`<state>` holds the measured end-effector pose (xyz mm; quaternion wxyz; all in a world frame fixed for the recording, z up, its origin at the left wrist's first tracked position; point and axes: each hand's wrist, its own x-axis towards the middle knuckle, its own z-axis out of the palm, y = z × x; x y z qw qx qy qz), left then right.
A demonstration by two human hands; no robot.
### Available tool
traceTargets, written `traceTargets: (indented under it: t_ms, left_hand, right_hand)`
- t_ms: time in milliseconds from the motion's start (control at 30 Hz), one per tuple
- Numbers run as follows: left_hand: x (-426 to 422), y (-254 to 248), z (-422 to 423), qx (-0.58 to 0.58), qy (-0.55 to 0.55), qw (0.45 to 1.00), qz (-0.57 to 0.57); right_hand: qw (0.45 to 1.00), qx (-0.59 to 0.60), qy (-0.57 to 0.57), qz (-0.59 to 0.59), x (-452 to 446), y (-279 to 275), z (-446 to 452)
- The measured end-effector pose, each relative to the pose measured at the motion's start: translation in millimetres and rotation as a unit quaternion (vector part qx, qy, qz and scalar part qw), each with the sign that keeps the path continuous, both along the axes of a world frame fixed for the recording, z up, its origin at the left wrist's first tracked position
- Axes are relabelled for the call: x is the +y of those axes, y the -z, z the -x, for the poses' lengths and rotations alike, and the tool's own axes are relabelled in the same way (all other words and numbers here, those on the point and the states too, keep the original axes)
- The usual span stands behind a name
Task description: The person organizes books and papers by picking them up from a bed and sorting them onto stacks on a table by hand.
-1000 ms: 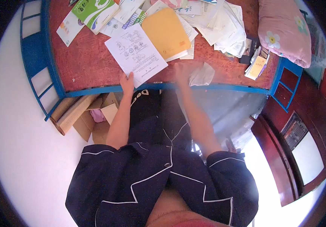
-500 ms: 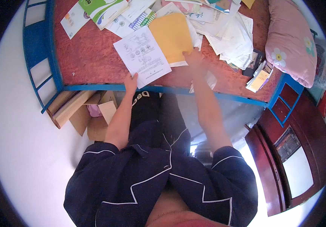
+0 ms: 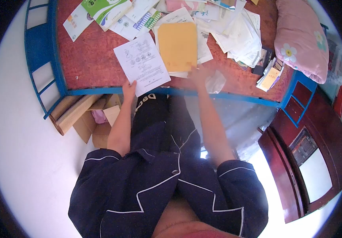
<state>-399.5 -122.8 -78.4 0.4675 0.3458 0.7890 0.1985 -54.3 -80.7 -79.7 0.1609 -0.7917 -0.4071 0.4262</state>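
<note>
My left hand (image 3: pixel 129 90) pinches the lower left edge of a white printed sheet (image 3: pixel 142 65), which is tilted above the bed's front edge. The sheet carries text and small drawings. To its right lies a plain yellow-brown envelope (image 3: pixel 177 45) on top of some white papers (image 3: pixel 205 49). My right hand (image 3: pixel 200 76) is at the envelope's lower right corner. Motion blurs its fingers, so I cannot make out their grip. Close beside that hand is a crumpled clear plastic piece (image 3: pixel 216 82).
A reddish board (image 3: pixel 87 67) in a blue metal frame (image 3: pixel 242 101) bears a loose paper pile (image 3: pixel 240 37), a green-and-white booklet (image 3: pixel 107 12), a pink pillow (image 3: pixel 302 43) and a bundle of small booklets (image 3: pixel 271 79). Below left stands an open cardboard box (image 3: pixel 101 133).
The envelope has turned from slanted to nearly straight, uncovering papers around it. My right hand has slid down to its lower corner. My left hand and the printed sheet have shifted slightly left.
</note>
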Motion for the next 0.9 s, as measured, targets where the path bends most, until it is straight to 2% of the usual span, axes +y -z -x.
traceTargets:
  t_ms: [33, 100, 200, 267, 333, 367, 400, 467, 533, 567, 633, 733, 800, 867, 900]
  left_hand:
    - [-7, 8, 6, -0.001, 0.000, 1.000, 0.000]
    - [-17, 15, 14, -0.045, 0.002, 0.999, -0.006]
    - [-20, 6, 16, -0.026, 0.019, 0.999, 0.020]
    - [-25, 5, 19, -0.034, 0.000, 0.999, -0.001]
    - [-29, 12, 21, -0.043, -0.017, 0.999, -0.026]
    - [-30, 16, 22, -0.024, -0.001, 0.999, -0.031]
    - [-31, 18, 22, -0.006, 0.016, 0.999, -0.035]
    - [-31, 22, 23, -0.017, 0.023, 0.999, -0.046]
    - [-31, 25, 21, -0.027, 0.031, 0.998, -0.056]
    - [-31, 27, 18, -0.059, 0.016, 0.996, -0.062]
    - [-27, 27, 9, -0.090, 0.008, 0.994, -0.068]
    - [-23, 23, -9, -0.096, 0.001, 0.990, -0.105]
    - [-22, 22, -12, -0.120, 0.009, 0.991, -0.058]
    - [-19, 21, -8, -0.073, 0.050, 0.994, -0.057]
    - [-17, 21, -4, -0.027, 0.092, 0.994, -0.056]
  right_hand:
    - [0.992, 0.058, 0.005, -0.113, -15, 18, -2]
    - [0.968, 0.116, 0.010, -0.222, -36, 31, -6]
    - [0.964, 0.206, 0.100, -0.135, -60, 32, -21]
    - [0.905, 0.341, 0.253, -0.037, -63, -1, -26]
    - [0.920, 0.307, 0.239, -0.043, -66, -15, -26]
    - [0.968, 0.207, 0.110, -0.084, -67, -24, -31]
    - [0.982, 0.155, 0.042, -0.101, -68, -28, -33]
    - [0.986, 0.045, -0.053, -0.152, -69, -34, -35]
    - [0.980, -0.009, -0.084, -0.181, -73, -33, -37]
    - [0.972, 0.181, 0.033, -0.149, -75, -32, -37]
    - [0.913, 0.361, 0.153, -0.113, -68, -48, -25]
    - [0.937, 0.313, 0.145, -0.059, -56, -71, -6]
    - [0.829, 0.496, 0.259, -0.005, -51, -67, 3]
    - [0.930, 0.357, 0.081, -0.048, -49, -63, 8]
    - [0.889, 0.425, 0.171, -0.015, -41, -78, 17]
